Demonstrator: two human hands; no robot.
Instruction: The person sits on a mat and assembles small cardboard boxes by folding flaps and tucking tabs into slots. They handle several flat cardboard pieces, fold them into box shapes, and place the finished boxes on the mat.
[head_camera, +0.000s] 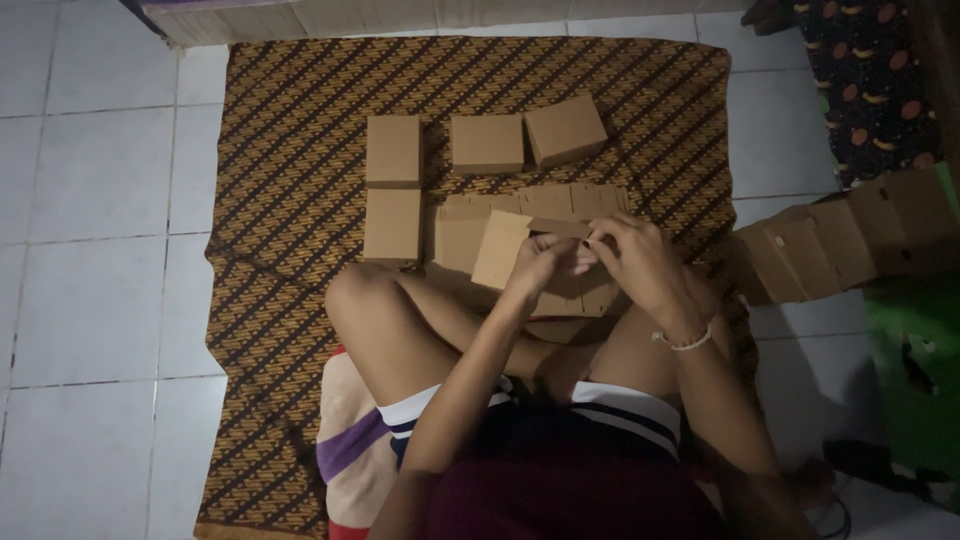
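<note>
I sit cross-legged on a brown patterned cloth (300, 110). Both hands hold a partly folded brown cardboard box (505, 245) above my knees. My left hand (540, 265) grips its lower right edge. My right hand (635, 260) pinches a flap at the box's right side. Under the hands lies a stack of flat cardboard blanks (560, 205). Several folded boxes stand farther out on the cloth: two at the left (393, 150), (392, 225), one in the middle (487, 143) and one tilted at the right (566, 130).
A row of folded boxes (850, 240) lies on its side at the right, beside a green surface (915, 370). White floor tiles (100, 250) surround the cloth. A dark patterned fabric (870, 80) is at the top right. A dark cable (870, 465) lies at the lower right.
</note>
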